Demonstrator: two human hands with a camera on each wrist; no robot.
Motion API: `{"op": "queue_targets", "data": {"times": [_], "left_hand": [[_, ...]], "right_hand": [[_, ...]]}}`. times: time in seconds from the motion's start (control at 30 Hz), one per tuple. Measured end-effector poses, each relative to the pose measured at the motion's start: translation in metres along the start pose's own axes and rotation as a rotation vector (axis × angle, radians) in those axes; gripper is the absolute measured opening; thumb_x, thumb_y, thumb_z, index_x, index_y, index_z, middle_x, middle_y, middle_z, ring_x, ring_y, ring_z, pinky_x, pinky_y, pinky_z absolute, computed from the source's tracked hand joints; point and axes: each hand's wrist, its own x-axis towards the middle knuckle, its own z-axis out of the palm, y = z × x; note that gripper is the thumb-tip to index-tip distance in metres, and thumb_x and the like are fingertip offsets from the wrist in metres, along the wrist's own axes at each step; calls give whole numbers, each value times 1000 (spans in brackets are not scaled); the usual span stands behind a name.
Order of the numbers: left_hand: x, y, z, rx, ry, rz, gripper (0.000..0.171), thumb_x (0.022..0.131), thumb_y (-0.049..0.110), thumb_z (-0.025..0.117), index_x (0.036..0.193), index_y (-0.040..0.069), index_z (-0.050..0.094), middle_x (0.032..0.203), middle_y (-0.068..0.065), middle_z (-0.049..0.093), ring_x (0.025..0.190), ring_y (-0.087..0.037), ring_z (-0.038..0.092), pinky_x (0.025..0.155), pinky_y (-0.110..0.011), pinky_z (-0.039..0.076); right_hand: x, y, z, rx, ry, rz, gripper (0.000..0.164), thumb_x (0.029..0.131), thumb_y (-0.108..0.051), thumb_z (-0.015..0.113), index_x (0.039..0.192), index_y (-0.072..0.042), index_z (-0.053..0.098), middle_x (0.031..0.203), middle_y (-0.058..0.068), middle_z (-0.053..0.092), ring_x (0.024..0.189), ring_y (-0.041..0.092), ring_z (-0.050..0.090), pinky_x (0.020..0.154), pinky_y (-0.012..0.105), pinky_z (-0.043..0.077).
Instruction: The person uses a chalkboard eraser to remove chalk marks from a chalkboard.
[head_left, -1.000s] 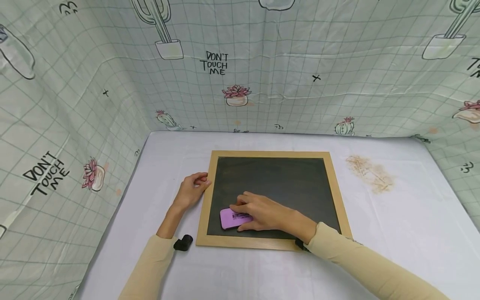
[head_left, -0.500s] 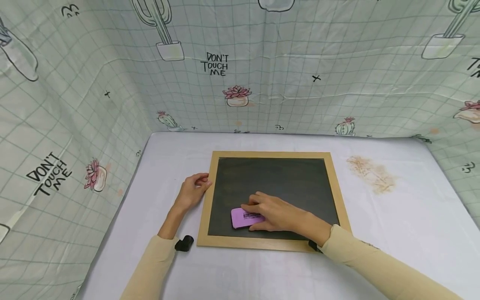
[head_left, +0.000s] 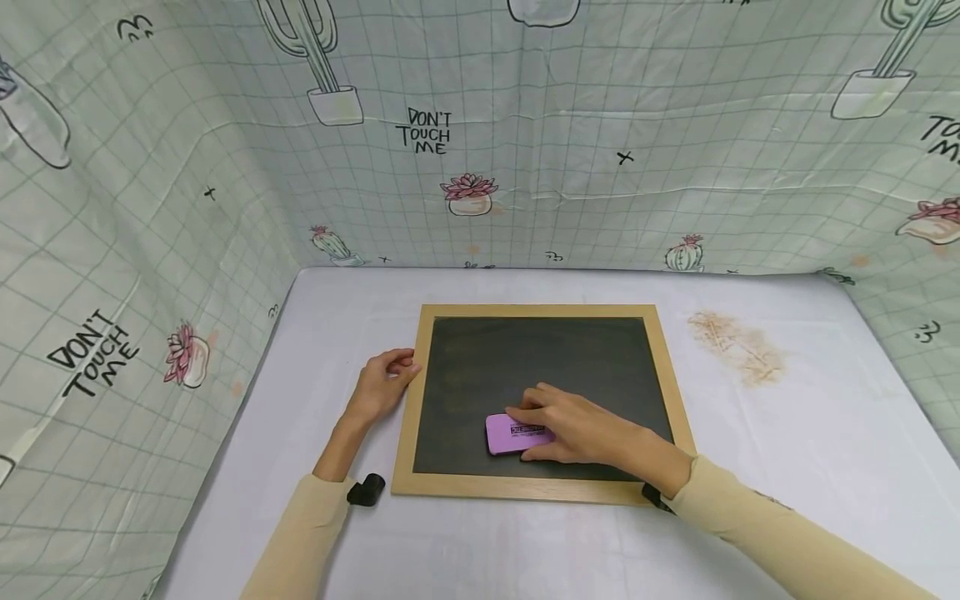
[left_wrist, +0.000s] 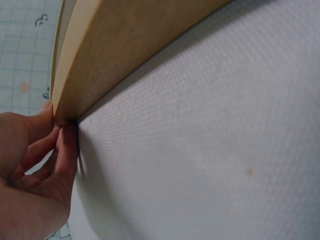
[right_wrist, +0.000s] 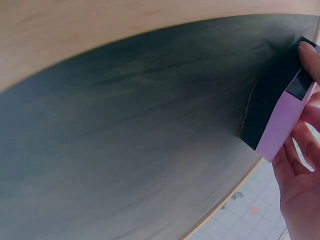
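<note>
A chalkboard (head_left: pixel 540 354) with a light wooden frame lies flat on the white-covered table. My right hand (head_left: pixel 577 429) grips a purple chalkboard eraser (head_left: pixel 498 435) by its long sides, low on the board and left of its middle. In the right wrist view the dark felt side of the eraser (right_wrist: pixel 272 102) faces the board, and faint pale streaks show on the slate (right_wrist: pixel 135 135). At the board's left edge, my left hand (head_left: pixel 378 387) pinches the wooden frame; the left wrist view shows the thumb (left_wrist: pixel 40 122) against the frame (left_wrist: pixel 110 45) and fingertips at its lower edge.
A brownish smudge (head_left: pixel 738 346) marks the tablecloth (head_left: pixel 810 433) right of the board. Fabric printed with a grid and cactus drawings (head_left: pixel 555 142) encloses the table at the back and sides. A black device (head_left: pixel 366 490) sits at the left wrist.
My right hand has slid the eraser rightward along the lower part of the board. My left hand has stayed at the frame's left edge.
</note>
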Motion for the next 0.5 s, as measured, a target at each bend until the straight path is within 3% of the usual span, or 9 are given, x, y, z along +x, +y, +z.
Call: {"op": "queue_targets", "data": {"times": [0.5], "left_hand": [[0, 0, -1, -2, -9, -6, 35, 99, 5, 68, 129, -13, 63, 110, -24, 67, 100, -34, 63, 85, -34, 49]], "right_hand": [[-26, 9, -7, 2, 43, 33, 58, 87, -33, 84, 132, -1, 69, 106, 4, 63, 92, 11, 51, 74, 24, 48]]}}
